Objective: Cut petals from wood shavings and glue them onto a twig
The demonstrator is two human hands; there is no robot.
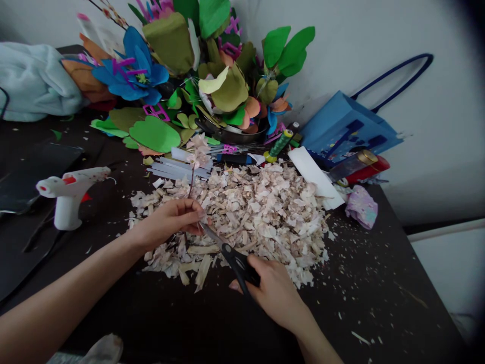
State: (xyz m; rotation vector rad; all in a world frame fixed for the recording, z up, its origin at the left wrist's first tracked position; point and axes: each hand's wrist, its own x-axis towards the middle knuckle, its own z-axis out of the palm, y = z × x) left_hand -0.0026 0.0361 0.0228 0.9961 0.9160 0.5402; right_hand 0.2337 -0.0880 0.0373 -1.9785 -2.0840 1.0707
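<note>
My left hand [172, 220] pinches the thin stem of a small pale paper flower [197, 151], which stands upright above a big heap of pale paper scraps [257, 212]. My right hand [275, 290] is closed around the black handles of scissors [227, 253]. The scissor blades point up-left and reach the stem right by my left fingertips. Both hands hover over the front edge of the scrap heap on the dark table [379, 283].
A white glue gun [70, 194] stands at the left. Behind the heap sit a bowl of coloured paper flowers and leaves [212, 76], glue sticks [178, 169], a green thread spool [279, 144], a blue bag [348, 126], a lighter [359, 169] and a light blue cloth [34, 81].
</note>
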